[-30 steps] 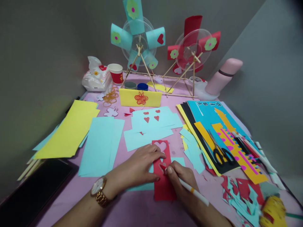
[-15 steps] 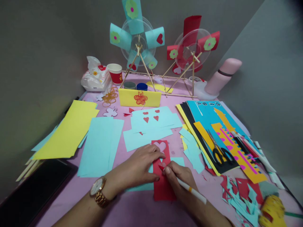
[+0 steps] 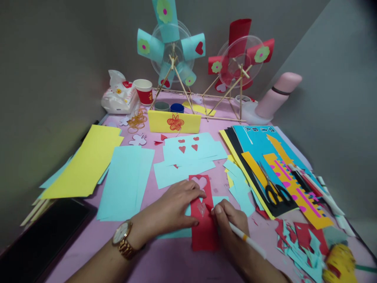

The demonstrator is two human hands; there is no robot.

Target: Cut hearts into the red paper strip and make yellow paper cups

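Observation:
A red paper strip (image 3: 203, 232) lies near the front of the pink table (image 3: 165, 259), with a heart-shaped hole near its far end. My left hand (image 3: 171, 210), with a gold watch on the wrist, lies flat with fingers stretched over the strip's left edge. My right hand (image 3: 231, 226) is closed on a thin white craft knife (image 3: 247, 240) whose tip rests on the strip beside a second partly cut heart.
Light blue sheets (image 3: 126, 181) and yellow sheets (image 3: 85, 163) lie at the left. Small red hearts sit on blue paper (image 3: 191, 148). Black scissors (image 3: 275, 188) rest on a coloured paper stack at the right. Two paper wheels (image 3: 172, 47) and a pink flask (image 3: 277, 96) stand behind. Scraps litter the front right.
My right hand has shifted slightly to the right along the red strip with the knife, and the second heart cut shows more. My left hand has stayed in place.

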